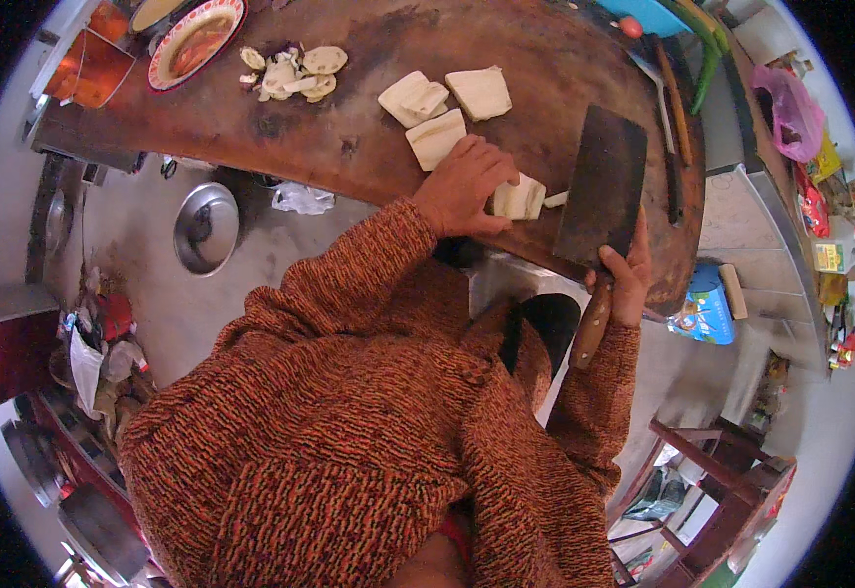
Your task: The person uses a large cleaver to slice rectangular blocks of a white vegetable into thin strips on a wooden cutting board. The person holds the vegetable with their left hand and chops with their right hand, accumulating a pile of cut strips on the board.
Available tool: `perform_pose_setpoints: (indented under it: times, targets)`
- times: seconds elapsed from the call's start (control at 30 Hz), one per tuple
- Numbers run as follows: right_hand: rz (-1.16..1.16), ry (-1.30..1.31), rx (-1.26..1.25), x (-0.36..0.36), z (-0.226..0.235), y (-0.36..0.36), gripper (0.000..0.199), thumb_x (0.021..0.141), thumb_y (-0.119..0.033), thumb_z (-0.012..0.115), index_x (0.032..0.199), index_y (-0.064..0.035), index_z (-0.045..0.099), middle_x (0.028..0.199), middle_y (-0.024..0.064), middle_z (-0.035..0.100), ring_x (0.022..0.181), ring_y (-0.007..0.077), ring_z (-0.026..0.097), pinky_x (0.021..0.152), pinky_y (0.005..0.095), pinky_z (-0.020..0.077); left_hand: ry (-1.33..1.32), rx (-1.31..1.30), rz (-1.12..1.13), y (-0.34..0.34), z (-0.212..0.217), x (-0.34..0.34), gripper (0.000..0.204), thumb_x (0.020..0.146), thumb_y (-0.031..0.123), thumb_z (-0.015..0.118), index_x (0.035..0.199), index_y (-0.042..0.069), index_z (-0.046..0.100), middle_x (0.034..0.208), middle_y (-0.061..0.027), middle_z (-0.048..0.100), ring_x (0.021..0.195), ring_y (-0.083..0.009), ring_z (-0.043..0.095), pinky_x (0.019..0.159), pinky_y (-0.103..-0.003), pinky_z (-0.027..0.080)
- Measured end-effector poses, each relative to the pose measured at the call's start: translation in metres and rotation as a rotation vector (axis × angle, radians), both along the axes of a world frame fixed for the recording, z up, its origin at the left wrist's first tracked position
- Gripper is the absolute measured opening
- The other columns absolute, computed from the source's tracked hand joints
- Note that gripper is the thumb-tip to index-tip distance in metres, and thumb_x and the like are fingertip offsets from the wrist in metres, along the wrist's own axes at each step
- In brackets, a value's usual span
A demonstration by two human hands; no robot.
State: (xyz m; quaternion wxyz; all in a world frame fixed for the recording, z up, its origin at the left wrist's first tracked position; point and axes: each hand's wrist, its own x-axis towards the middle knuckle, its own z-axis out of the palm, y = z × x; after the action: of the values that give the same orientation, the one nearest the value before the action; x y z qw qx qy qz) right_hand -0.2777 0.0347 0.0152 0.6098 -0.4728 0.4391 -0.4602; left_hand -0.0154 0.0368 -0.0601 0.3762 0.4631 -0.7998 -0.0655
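Note:
My right hand [626,274] is closed round the wooden handle of a cleaver [599,186], whose broad dark blade is tilted over the front right of the wooden table [369,147]. To its left, my left hand [472,186] has its fingers bent over a pale, cream-coloured slab [518,199] that looks like tofu. A thin cut strip [556,199] lies between that slab and the blade. Just beyond my left fingers is another slab [436,139]. Farther back lie a stack of slabs [413,99] and a single slab [478,93].
Pale slices [295,75] are heaped at the back left, near a red-rimmed plate [195,46]. A long dark-bladed tool [671,147], a wooden stick [678,108], green peppers [707,73] and a small red fruit [630,26] lie at right. A metal basin [206,229] stands on the floor.

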Motion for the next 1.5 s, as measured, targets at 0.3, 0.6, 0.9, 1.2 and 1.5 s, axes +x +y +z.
perform_pose_setpoints:
  times: [0.3, 0.6, 0.9, 1.2, 1.5]
  targets:
    - [0.191, 0.819, -0.492, 0.035, 0.019, 0.016, 0.086, 0.074, 0.008, 0.054, 0.152, -0.0054, 0.021, 0.148, 0.0229, 0.038, 0.135, 0.0361, 0.04, 0.11, 0.0372, 0.0329, -0.015, -0.014, -0.043, 0.0, 0.004, 0.001, 0.053, 0.066, 0.046, 0.079, 0.103, 0.014, 0.06, 0.111, -0.0121, 0.057, 0.108, -0.0344, 0.05, 0.098, -0.046, 0.036]
    - [0.217, 1.001, -0.687, 0.055, 0.032, 0.028, 0.087, 0.075, 0.01, 0.051, 0.153, -0.0114, 0.018, 0.13, 0.0298, 0.051, 0.11, 0.0471, 0.056, 0.09, 0.0446, 0.0483, -0.063, 0.025, -0.045, 0.003, 0.01, 0.002, 0.05, 0.069, 0.047, 0.076, 0.107, 0.017, 0.063, 0.112, -0.0126, 0.056, 0.109, -0.0334, 0.05, 0.097, -0.046, 0.037]
    - [0.263, 1.088, -0.68, 0.063, 0.038, 0.034, 0.09, 0.076, 0.005, 0.053, 0.154, -0.0155, 0.012, 0.093, 0.0308, 0.063, 0.075, 0.0496, 0.061, 0.064, 0.0542, 0.0484, -0.098, 0.048, -0.026, 0.004, 0.013, 0.001, 0.05, 0.071, 0.045, 0.074, 0.111, 0.018, 0.063, 0.113, -0.013, 0.056, 0.11, -0.0331, 0.05, 0.099, -0.045, 0.035]
    - [0.279, 1.285, -0.5, 0.072, 0.05, 0.037, 0.087, 0.076, 0.006, 0.051, 0.153, -0.0157, 0.016, 0.089, 0.03, 0.06, 0.072, 0.0483, 0.06, 0.063, 0.0522, 0.0475, -0.085, 0.069, -0.028, 0.003, 0.011, 0.002, 0.049, 0.069, 0.045, 0.076, 0.108, 0.018, 0.066, 0.112, -0.0132, 0.056, 0.11, -0.0337, 0.05, 0.101, -0.046, 0.034]
    - [0.259, 1.14, -0.57, 0.066, 0.059, 0.039, 0.082, 0.075, 0.008, 0.048, 0.152, -0.0082, 0.022, 0.133, 0.029, 0.049, 0.105, 0.049, 0.056, 0.085, 0.047, 0.0464, -0.104, 0.039, -0.012, 0.004, 0.011, -0.001, 0.046, 0.07, 0.045, 0.075, 0.107, 0.019, 0.066, 0.111, -0.012, 0.057, 0.112, -0.0327, 0.05, 0.103, -0.046, 0.033]
